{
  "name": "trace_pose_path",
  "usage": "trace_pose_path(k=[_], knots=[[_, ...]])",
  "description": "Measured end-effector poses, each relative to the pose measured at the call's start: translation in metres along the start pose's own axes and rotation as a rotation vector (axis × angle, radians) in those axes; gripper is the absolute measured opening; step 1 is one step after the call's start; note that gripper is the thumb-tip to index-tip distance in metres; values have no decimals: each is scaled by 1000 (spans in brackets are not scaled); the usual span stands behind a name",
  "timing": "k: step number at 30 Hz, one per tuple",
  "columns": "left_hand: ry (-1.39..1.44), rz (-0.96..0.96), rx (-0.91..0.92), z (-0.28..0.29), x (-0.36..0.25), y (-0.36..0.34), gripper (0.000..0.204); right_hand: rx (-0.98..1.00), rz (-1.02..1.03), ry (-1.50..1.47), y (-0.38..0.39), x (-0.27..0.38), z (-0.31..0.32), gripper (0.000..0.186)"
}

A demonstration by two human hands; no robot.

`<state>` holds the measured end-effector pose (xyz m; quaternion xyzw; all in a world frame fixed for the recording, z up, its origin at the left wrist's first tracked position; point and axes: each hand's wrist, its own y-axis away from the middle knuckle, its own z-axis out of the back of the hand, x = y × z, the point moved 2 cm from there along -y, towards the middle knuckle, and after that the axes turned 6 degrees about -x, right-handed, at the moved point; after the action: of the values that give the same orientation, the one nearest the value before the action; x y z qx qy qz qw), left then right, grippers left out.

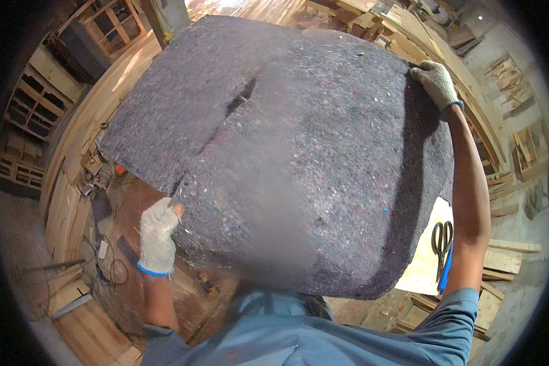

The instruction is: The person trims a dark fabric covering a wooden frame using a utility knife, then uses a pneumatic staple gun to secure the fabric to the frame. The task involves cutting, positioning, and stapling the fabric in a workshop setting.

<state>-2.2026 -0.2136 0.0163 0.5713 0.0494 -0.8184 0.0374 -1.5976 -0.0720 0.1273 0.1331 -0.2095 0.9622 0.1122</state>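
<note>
A large speckled dark grey felt sheet point(341, 152) fills the middle of the view, with a fold or split running diagonally through its left half; part of its middle is blurred. My left hand point(158, 232), in a white knit glove with a blue cuff, grips the sheet's lower left edge. My right hand point(432, 84), gloved likewise, holds the upper right edge. Black-handled scissors point(439, 247) and a long blue item point(446, 271) rest on a pale yellow surface point(422, 274) that shows under the sheet at the lower right.
Long timber boards and stacked wood point(372, 12) stand at the top and along both sides. Wooden frames point(33, 104) are at the far left. Cables point(113, 274) and a small orange object point(120, 169) lie at the left, with offcuts point(497, 259) at lower right.
</note>
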Motion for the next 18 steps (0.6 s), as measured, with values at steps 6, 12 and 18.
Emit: trace_pose_path(k=[6, 12, 18], knots=[[-77, -46, -40, 4, 9, 12, 36, -27, 146, 65, -14, 1, -22, 34], [-758, -192, -99, 1, -14, 10, 32, -50, 193, 197, -48, -28, -58, 35], [-923, -200, -120, -2, -26, 16, 34, -171, 162, 14, -19, -86, -54, 49]])
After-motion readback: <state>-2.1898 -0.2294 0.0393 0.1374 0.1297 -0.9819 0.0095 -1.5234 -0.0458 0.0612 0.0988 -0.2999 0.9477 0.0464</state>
